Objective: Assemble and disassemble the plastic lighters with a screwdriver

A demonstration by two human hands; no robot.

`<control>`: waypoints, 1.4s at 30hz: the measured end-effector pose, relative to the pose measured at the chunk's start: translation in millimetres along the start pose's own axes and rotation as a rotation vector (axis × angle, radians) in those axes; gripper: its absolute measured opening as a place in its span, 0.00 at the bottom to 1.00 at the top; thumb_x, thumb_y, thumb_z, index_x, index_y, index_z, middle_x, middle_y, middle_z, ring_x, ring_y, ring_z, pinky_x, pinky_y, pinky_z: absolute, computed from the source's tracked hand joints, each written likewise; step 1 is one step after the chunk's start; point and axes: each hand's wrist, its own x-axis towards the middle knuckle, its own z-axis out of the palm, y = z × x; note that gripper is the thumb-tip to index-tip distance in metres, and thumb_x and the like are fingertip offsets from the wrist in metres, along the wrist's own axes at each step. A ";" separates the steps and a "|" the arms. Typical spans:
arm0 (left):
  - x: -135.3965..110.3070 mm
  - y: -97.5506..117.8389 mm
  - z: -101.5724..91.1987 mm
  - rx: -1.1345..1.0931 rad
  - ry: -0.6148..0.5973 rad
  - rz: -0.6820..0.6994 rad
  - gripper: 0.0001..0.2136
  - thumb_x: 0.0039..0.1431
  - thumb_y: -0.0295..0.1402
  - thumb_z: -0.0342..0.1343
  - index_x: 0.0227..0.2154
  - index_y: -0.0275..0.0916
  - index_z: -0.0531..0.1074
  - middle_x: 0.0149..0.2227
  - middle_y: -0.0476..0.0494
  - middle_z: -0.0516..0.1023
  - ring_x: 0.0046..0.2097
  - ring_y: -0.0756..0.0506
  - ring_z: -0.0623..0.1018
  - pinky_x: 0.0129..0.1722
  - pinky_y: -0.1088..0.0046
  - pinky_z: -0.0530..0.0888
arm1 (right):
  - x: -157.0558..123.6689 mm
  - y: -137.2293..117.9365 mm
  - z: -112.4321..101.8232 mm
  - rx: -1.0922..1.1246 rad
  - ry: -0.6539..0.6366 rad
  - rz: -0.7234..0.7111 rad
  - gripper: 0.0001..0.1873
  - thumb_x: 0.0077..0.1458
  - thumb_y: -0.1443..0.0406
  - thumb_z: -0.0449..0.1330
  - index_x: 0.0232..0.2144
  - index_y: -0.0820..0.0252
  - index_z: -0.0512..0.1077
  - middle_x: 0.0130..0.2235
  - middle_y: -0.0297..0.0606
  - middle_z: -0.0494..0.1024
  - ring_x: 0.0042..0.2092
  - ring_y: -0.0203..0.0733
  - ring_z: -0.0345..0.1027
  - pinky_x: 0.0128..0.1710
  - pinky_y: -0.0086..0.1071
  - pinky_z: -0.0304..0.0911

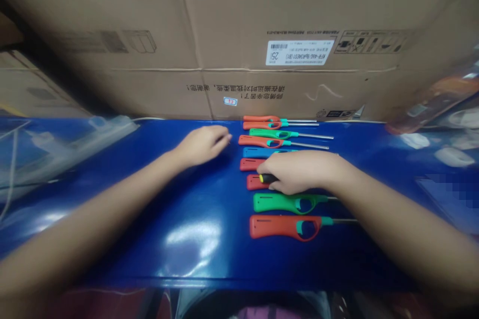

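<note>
Several long-nosed lighters lie in a row on the blue table, handles pointing left. My right hand is closed over the middle of the row, gripping a tool with a black and yellow tip; it covers a red lighter and rests against another red one. A green lighter and a red lighter lie nearer me. A blue lighter and more red and green lighters lie beyond. My left hand rests on the table left of the row, fingers curled and pinched together.
A big cardboard box stands along the far edge of the table. Clear plastic packaging lies at the left. More bags and blurred items sit at the right.
</note>
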 end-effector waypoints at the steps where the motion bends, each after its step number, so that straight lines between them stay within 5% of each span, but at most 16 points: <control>1: 0.8 -15.6 1.4 0.004 0.063 -0.088 0.15 0.70 0.40 0.45 0.28 0.41 0.66 0.31 0.45 0.74 0.33 0.44 0.73 0.33 0.70 0.64 | -0.1 -0.1 0.1 0.006 0.002 0.003 0.08 0.55 0.66 0.55 0.34 0.60 0.74 0.32 0.38 0.77 0.26 0.38 0.61 0.24 0.33 0.50; 5: -1.1 -63.0 16.0 0.029 0.150 -0.227 0.16 0.69 0.39 0.43 0.25 0.41 0.62 0.29 0.43 0.71 0.33 0.43 0.71 0.33 0.69 0.63 | 1.1 0.1 0.6 0.019 -0.003 0.008 0.07 0.55 0.65 0.56 0.34 0.58 0.73 0.32 0.37 0.76 0.26 0.38 0.62 0.24 0.33 0.49; 8: -2.6 -74.8 27.6 0.012 0.134 -0.243 0.16 0.69 0.40 0.42 0.26 0.41 0.62 0.30 0.43 0.71 0.33 0.42 0.71 0.35 0.68 0.65 | 1.9 0.4 0.3 0.015 -0.016 0.005 0.07 0.55 0.65 0.56 0.35 0.58 0.73 0.32 0.36 0.76 0.26 0.38 0.62 0.24 0.33 0.49; 20: -1.7 -72.8 33.4 0.011 0.079 -0.168 0.17 0.68 0.42 0.43 0.27 0.40 0.68 0.31 0.43 0.71 0.37 0.41 0.73 0.38 0.66 0.67 | 5.2 -0.6 3.0 0.027 -0.005 0.010 0.04 0.53 0.67 0.57 0.32 0.57 0.72 0.32 0.36 0.76 0.26 0.38 0.62 0.25 0.33 0.50; 42: -3.2 -73.7 32.6 -0.062 0.127 -0.042 0.18 0.70 0.42 0.43 0.26 0.40 0.65 0.30 0.44 0.72 0.35 0.43 0.72 0.36 0.67 0.68 | 5.8 2.4 7.0 0.014 0.020 -0.006 0.03 0.53 0.66 0.57 0.31 0.56 0.71 0.30 0.35 0.77 0.24 0.37 0.61 0.23 0.32 0.48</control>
